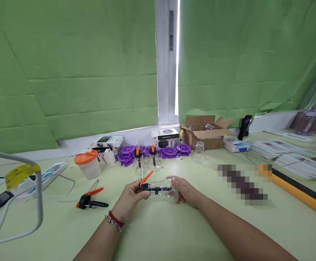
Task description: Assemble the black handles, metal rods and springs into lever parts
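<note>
Clear bottle is held on its side just above the table, centre front, btw both hands. The L hand is closed on the black cap at the neck, thumb and fingers pinched round it, w/ the orange lever sticking up and rightward from it. The R hand is wrapped over the bottle's base end, fingers curled, nothing else held. The step in hand is judged to be seating or turning the cap on the neck. It is prob. best done w/ the bottle steadied by the R hand and the turning made only at the cap. Grip should be kept on the black collar, not the lever, which looks thin and could be bent. Cap and neck should be kept in line so the thread isn't crossed. Whether the cap is fully seated can't be told. Room: bare table is open under the hands and toward the near edge. To the L, a loose pump head lies near, w/ a white cable loop further out and an orange-lidded cup behind. Straight behind, two bottles w/ fitted heads and purple parts sit by the sill, well apart from the hands. To the R, a yellow-edged bar and paper stacks limit elbow swing.
</note>
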### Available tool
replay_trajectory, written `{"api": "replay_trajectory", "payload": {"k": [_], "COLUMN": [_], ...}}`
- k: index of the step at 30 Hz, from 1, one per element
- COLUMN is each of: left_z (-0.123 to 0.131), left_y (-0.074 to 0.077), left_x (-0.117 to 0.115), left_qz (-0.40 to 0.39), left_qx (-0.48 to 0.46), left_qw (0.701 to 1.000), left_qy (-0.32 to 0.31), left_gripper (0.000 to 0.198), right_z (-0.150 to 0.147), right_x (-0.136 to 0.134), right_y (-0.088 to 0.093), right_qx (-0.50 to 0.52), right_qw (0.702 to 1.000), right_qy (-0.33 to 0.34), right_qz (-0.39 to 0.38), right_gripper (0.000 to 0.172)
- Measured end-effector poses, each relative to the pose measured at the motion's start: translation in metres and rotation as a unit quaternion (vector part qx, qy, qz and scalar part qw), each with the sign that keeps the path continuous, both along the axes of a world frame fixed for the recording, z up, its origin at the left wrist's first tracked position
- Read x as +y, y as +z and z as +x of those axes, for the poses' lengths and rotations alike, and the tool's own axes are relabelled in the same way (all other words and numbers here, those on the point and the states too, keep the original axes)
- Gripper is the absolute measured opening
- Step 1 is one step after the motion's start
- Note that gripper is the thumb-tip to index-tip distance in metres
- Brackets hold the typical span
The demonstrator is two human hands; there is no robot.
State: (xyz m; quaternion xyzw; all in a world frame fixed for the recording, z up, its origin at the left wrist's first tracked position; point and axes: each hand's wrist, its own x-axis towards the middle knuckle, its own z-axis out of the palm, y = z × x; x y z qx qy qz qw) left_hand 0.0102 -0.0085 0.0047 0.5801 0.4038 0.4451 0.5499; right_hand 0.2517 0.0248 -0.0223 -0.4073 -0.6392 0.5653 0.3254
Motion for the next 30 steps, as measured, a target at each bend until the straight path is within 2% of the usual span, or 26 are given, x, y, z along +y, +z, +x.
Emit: {"api": "replay_trajectory", "payload": {"k": [3,7,9,11,22,30], "left_z": [-0.002,-0.005,-0.005,-0.005,-0.005,-0.005], "left_y": [-0.003,-0.005,-0.004,-0.003,-0.002,-0.001], "left_x": [0.002,0.004,0.004,0.004,0.002,0.002], "left_qz": [-0.007,-0.025,-0.037,-0.047,-0.037,-0.021], "left_qx": [0.001,-0.010,-0.022,-0.031,-0.013,0.001], "left_qw": [1.000,0.999,0.998,0.998,0.999,1.000], "left_qy": [0.012,0.031,0.039,0.042,0.012,0.004], "left_gripper": [0.023,0.031,0.033,0.034,0.033,0.030], "right_z": [0.003,0.005,0.004,0.004,0.006,0.003], "right_x": [-0.005,-0.009,-0.009,-0.007,0.002,0.002], "right_y": [0.004,0.005,0.003,0.000,-0.002,-0.001], "right_qx": [0.003,-0.009,-0.027,-0.029,0.049,0.045], "right_qw": [0.999,0.987,0.982,0.983,0.995,0.996], "right_qy": [0.008,0.007,0.002,0.004,0.042,0.033], "right_qz": [0.039,0.160,0.185,0.182,0.077,0.062], "right_gripper": [0.069,0.093,0.092,0.088,0.087,0.078]}}
